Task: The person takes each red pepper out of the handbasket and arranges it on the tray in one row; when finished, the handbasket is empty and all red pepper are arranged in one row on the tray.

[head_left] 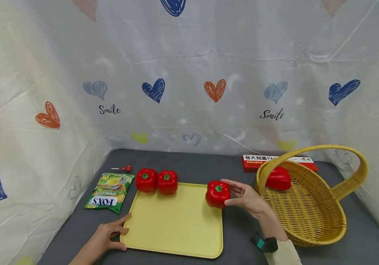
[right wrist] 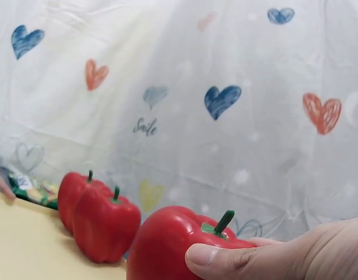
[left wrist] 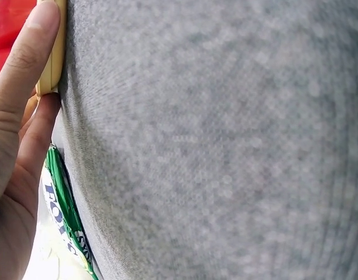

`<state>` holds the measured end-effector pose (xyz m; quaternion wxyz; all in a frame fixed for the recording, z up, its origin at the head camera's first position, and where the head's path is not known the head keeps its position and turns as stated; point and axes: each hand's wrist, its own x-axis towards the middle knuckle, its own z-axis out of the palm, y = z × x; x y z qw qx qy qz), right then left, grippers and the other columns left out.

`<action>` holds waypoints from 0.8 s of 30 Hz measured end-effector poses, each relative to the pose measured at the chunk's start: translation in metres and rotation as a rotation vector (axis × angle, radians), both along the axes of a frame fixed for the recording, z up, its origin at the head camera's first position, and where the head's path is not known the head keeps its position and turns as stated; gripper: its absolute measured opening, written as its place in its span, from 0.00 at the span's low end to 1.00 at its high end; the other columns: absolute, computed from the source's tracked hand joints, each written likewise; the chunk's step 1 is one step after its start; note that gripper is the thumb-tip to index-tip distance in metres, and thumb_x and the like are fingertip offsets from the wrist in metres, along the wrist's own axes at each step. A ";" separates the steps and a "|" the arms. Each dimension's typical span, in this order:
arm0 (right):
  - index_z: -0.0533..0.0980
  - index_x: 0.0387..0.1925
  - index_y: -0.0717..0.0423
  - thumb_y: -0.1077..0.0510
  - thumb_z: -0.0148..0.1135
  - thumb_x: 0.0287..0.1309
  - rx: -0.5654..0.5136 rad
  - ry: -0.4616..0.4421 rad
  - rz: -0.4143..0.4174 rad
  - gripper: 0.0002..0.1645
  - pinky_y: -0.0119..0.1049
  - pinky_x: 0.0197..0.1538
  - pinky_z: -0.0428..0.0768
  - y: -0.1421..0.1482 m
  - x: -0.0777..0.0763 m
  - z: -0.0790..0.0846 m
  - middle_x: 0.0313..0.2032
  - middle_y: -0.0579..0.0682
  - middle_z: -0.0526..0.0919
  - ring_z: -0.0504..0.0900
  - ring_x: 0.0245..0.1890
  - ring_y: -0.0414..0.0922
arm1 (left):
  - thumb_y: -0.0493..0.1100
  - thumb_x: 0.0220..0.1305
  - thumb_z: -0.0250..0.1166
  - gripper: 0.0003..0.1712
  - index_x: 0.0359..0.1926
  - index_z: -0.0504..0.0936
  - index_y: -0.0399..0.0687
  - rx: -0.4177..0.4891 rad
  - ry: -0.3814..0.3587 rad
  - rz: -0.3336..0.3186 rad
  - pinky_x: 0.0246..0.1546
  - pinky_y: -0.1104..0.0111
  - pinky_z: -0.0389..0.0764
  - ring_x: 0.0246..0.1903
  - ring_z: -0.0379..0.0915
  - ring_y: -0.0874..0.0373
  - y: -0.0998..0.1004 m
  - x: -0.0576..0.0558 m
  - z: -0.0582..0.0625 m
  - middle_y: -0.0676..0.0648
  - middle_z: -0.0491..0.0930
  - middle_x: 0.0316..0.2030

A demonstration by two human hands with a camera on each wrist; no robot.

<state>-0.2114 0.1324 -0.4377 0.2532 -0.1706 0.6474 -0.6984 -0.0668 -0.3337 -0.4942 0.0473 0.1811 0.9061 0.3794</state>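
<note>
One red pepper point(head_left: 218, 194) is pinched in my right grip point(head_left: 247, 198), at the right side of the yellow tray point(head_left: 172, 228); the right wrist view cuts off its underside, and I cannot tell whether it touches the tray. The thumb shows clearly; my other fingers there are largely hidden behind the pepper. My left grip point(head_left: 106, 233) is spread at the tray's near left corner, thumb and fingers against the edge. The left wrist view, mostly blurred grey tabletop point(head_left: 202, 165), shows only slivers of tray, red and packaging. Containers: two peppers point(head_left: 167, 182) stand side by side at the tray's far left corner, concealing part of its rim; the wicker basket point(head_left: 295, 213) holds a further pepper point(head_left: 279, 179), partly obscured by the handle and rim. Behind the basket, a red-and-white box point(head_left: 253, 163) is partly covered, its lettering interrupted. Left of the tray lie a green Fox's bag point(head_left: 111, 191) and a lollipop point(head_left: 128, 169).
</note>
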 end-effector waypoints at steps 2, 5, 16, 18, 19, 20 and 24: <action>0.60 0.68 0.69 0.71 0.67 0.51 0.018 -0.014 -0.020 0.42 0.40 0.56 0.76 -0.006 -0.006 -0.004 0.67 0.66 0.61 0.61 0.67 0.60 | 0.57 0.45 0.73 0.27 0.41 0.87 0.42 0.004 -0.006 0.000 0.38 0.74 0.81 0.53 0.70 0.64 0.001 -0.001 0.001 0.26 0.67 0.59; 0.60 0.68 0.69 0.72 0.67 0.51 0.027 -0.027 -0.032 0.42 0.40 0.56 0.76 -0.015 -0.015 -0.009 0.68 0.67 0.59 0.53 0.69 0.63 | 0.54 0.44 0.74 0.27 0.42 0.87 0.39 0.017 -0.021 -0.005 0.39 0.70 0.82 0.55 0.68 0.61 0.002 -0.003 0.004 0.24 0.66 0.60; 0.61 0.67 0.69 0.75 0.64 0.51 0.012 -0.072 -0.023 0.41 0.36 0.49 0.81 -0.051 -0.037 -0.017 0.66 0.68 0.63 0.58 0.67 0.63 | 0.53 0.43 0.75 0.25 0.41 0.87 0.41 0.036 -0.025 -0.009 0.39 0.69 0.82 0.56 0.67 0.63 0.002 -0.003 0.005 0.23 0.65 0.59; 0.63 0.67 0.68 0.76 0.64 0.50 0.020 -0.070 -0.031 0.40 0.37 0.49 0.81 -0.059 -0.039 -0.017 0.65 0.67 0.65 0.63 0.65 0.62 | 0.53 0.42 0.75 0.25 0.40 0.87 0.42 0.044 0.005 -0.019 0.38 0.70 0.82 0.55 0.67 0.64 0.002 -0.002 0.003 0.22 0.66 0.58; 0.64 0.66 0.68 0.76 0.64 0.50 0.025 -0.071 -0.038 0.40 0.37 0.48 0.81 -0.063 -0.040 -0.017 0.64 0.67 0.67 0.66 0.63 0.61 | 0.53 0.42 0.75 0.25 0.39 0.87 0.42 0.046 0.015 -0.022 0.38 0.70 0.82 0.54 0.67 0.64 0.002 -0.002 0.002 0.22 0.66 0.58; 0.65 0.66 0.68 0.77 0.64 0.49 0.029 -0.072 -0.043 0.40 0.38 0.48 0.81 -0.067 -0.040 -0.017 0.63 0.67 0.68 0.68 0.62 0.60 | 0.53 0.42 0.76 0.24 0.39 0.87 0.42 0.045 0.026 -0.023 0.38 0.71 0.82 0.54 0.67 0.65 0.002 -0.002 0.002 0.22 0.66 0.57; 0.67 0.64 0.66 0.78 0.65 0.48 0.053 -0.083 -0.054 0.39 0.37 0.45 0.82 -0.083 -0.043 -0.016 0.61 0.65 0.72 0.72 0.59 0.56 | 0.53 0.42 0.76 0.23 0.39 0.87 0.44 0.050 -0.006 -0.023 0.39 0.70 0.82 0.53 0.69 0.65 0.003 -0.002 0.002 0.22 0.66 0.58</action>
